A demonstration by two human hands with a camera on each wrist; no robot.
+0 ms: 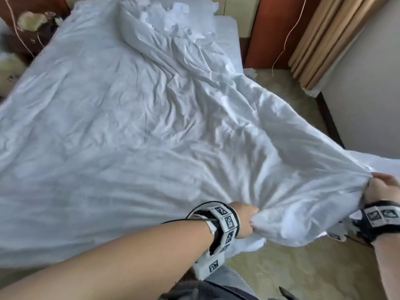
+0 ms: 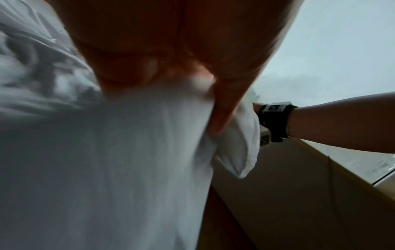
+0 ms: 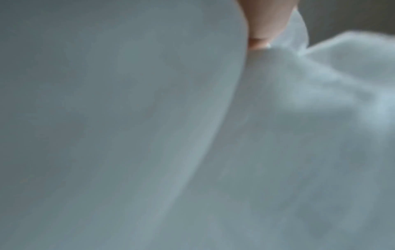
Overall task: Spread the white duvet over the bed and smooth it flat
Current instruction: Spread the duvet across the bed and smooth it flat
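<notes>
The white duvet (image 1: 129,126) lies wrinkled over most of the bed, bunched into a ridge toward the far right. Its near right corner is lifted off the bed over the floor. My left hand (image 1: 249,219) grips the duvet's near edge in a fist. My right hand (image 1: 381,189) grips the same edge further right, pulling the cloth taut between them. In the left wrist view my curled fingers (image 2: 222,108) clamp a fold of the duvet (image 2: 107,169). The right wrist view is filled by the duvet (image 3: 128,135), with one fingertip (image 3: 260,33) pressed into it.
A bare strip of mattress (image 1: 227,33) shows at the far right of the bed. Patterned carpet (image 1: 303,267) runs along the right side. Tan curtains (image 1: 324,40) and a white wall (image 1: 368,105) stand at right. A dark nightstand with clutter (image 1: 32,29) sits far left.
</notes>
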